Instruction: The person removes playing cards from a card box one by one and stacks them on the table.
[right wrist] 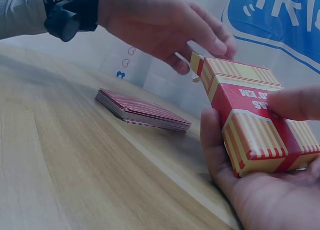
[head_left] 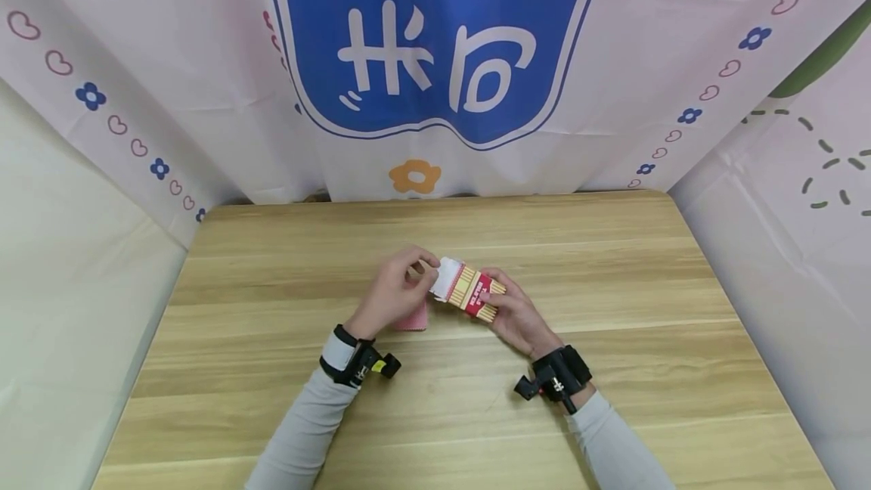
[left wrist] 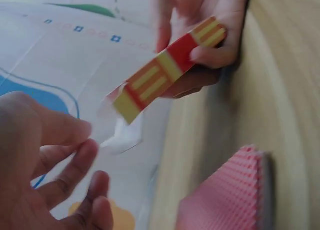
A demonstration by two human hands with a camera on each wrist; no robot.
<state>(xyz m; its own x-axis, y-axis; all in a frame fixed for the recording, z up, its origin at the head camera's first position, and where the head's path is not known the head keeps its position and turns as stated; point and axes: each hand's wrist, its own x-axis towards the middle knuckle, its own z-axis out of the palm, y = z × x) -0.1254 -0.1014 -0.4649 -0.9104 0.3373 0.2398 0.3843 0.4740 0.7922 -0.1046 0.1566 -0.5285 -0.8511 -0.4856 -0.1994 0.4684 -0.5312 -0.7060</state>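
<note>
One right hand (head_left: 520,321) around one box (head_left: 463,286), one left hand (head_left: 392,287), grip unclear, one deck (right wrist: 142,111)

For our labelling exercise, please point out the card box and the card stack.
Card box (head_left: 471,290), head view: on its striped printed face.
Card stack (right wrist: 142,108), right wrist view: on its red patterned top.

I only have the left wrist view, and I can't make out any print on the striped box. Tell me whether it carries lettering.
Observer: It does. The right wrist view shows the striped box with pale lettering on a red background.
Operator: The pink stack is cut off for me. Describe its edge.
Observer: In the right wrist view its edge shows many thin layers, like cards.
Operator: Now report what covers it from above.
Observer: In the head view, the left hand hides part of it.
</note>
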